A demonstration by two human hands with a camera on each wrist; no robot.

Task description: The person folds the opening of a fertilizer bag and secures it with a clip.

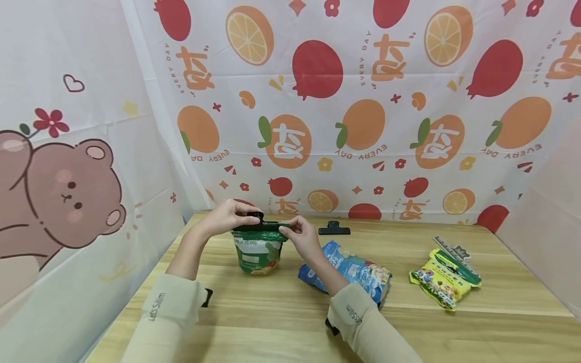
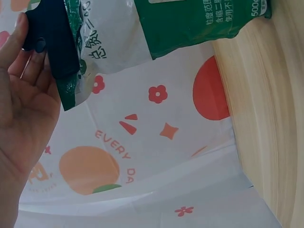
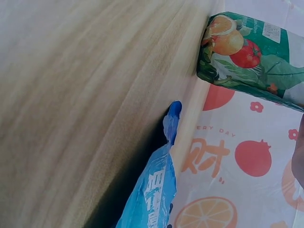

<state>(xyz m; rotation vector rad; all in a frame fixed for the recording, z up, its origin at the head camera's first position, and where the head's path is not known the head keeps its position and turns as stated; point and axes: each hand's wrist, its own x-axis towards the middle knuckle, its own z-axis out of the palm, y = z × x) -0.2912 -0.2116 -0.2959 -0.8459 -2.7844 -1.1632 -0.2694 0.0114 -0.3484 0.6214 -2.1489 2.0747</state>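
Note:
A green and white bag (image 1: 256, 254) printed with fruit and vegetables stands upright at the left back of the table. Across its folded top lies a black bag clip (image 1: 268, 226). My left hand (image 1: 229, 218) pinches the clip's handle; the left wrist view shows the dark clip (image 2: 53, 42) over the bag's top edge. With thumb and fingers, my right hand (image 1: 303, 237) pinches the right end of the bag's top, beside the clip. In the right wrist view, only a sliver of that hand (image 3: 298, 161) shows near the bag's lower part (image 3: 256, 57).
A blue bag (image 1: 358, 276) lies under the right forearm. Behind it sits another black clip (image 1: 334, 229). At the right, a yellow and green bag (image 1: 442, 280) has a grey clip (image 1: 454, 249) by its top. A patterned cloth (image 1: 327, 126) hangs behind the wooden table (image 1: 272, 327).

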